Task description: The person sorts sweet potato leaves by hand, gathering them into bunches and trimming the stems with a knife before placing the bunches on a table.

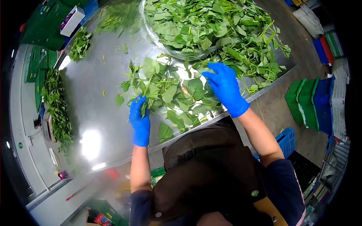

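My left hand (139, 123), in a blue glove, has its fingers closed around the stems of a bunch of leafy greens (152, 90) at the near side of the metal table. My right hand (227, 89), gloved in blue too, reaches in from the right with its fingers apart, the tips right at the leaves. Between both hands lies a loose spread of green leaves and stems (184, 100). Just beyond them, a large clear plastic bag (151, 35) is filled with a heap of the same greens (196, 26).
More greens (260, 56) trail along the table's right edge. Smaller piles (80, 44) lie at the far left, and a long row of greens (56, 105) lines the left side. Green crates (307, 101) and a blue crate (285, 142) stand on the floor to the right.
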A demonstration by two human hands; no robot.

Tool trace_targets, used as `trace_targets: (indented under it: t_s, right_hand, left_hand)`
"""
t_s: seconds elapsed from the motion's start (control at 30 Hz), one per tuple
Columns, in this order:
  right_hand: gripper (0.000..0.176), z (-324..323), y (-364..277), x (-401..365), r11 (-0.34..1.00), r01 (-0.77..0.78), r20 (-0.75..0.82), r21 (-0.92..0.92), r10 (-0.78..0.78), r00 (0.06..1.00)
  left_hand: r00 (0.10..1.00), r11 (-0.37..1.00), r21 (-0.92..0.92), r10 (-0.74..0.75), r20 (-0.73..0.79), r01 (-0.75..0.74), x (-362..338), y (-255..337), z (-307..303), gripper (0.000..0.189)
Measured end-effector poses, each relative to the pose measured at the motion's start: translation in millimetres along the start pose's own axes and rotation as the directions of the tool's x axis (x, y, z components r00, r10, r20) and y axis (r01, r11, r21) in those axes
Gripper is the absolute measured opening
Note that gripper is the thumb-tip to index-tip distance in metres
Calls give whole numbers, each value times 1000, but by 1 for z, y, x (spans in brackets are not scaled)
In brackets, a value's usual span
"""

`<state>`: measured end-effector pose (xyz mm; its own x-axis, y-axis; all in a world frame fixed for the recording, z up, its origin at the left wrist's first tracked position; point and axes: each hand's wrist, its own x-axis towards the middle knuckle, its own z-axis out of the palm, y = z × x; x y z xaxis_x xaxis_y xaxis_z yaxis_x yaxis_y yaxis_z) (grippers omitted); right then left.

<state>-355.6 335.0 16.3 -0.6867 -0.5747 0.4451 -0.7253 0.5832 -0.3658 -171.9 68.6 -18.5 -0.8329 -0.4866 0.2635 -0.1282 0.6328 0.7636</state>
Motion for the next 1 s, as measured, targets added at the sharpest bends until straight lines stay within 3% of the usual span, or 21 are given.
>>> trace_targets:
  t_s: [0.03,0.13,0.23,0.33,0.37,0.4,0.43,0.47,0.57,0.67,0.7,0.8,0.87,0.93,1.0]
  right_hand:
    - [23,12,-5,-9,976,-99,95,192,82,992]
    - [26,44,-28,-9,830,-394,451,395,199,870]
    - [34,87,-35,-17,873,-348,471,343,160,868]
    - [40,86,-18,-50,893,-231,228,386,151,962]
    - [42,89,-2,-66,904,-216,214,369,143,966]
    - [41,67,0,-61,925,-298,391,237,190,901]
    - [37,56,7,-60,949,-288,475,129,196,858]
    - [33,50,11,-58,963,-268,550,23,211,808]
    - [23,33,-3,-25,985,-168,468,29,135,873]
    - [28,50,-27,-6,956,-288,407,55,242,881]
    - [14,61,-31,-5,967,-252,430,-43,245,869]
    - [17,94,-24,-25,967,-254,384,22,226,895]
    - [19,76,-28,-13,927,-374,503,41,304,809]
    - [24,55,-30,-4,906,-423,475,24,362,802]
    - [28,17,-36,10,901,-435,405,3,397,824]
  left_hand:
    - [1000,997,71,-8,21,6,-8,-9,4,45]
    - [991,976,218,-46,125,18,-24,-13,9,49]
    - [998,986,168,-19,64,8,-27,7,4,51]
    - [1000,987,159,26,15,-28,-20,17,-11,48]
    - [999,986,158,54,-6,-52,-17,11,-21,47]
    - [996,984,160,80,-27,-75,-16,10,-28,45]
    - [995,977,206,69,-70,-54,-12,18,-32,26]
    - [993,988,154,29,-111,-12,-9,15,-32,22]
    - [975,999,22,-39,-220,45,8,5,-32,9]
    - [966,961,-276,-105,-237,37,25,-26,-30,4]
    - [957,953,-303,-100,-272,13,34,-35,-29,6]
    - [950,919,-382,-203,-237,101,67,-56,-28,12]
    - [950,904,-403,-238,-202,140,82,-78,-18,25]
    - [967,997,38,-57,-250,69,91,-125,-6,34]
    - [930,946,124,-259,-263,299,102,-146,4,44]
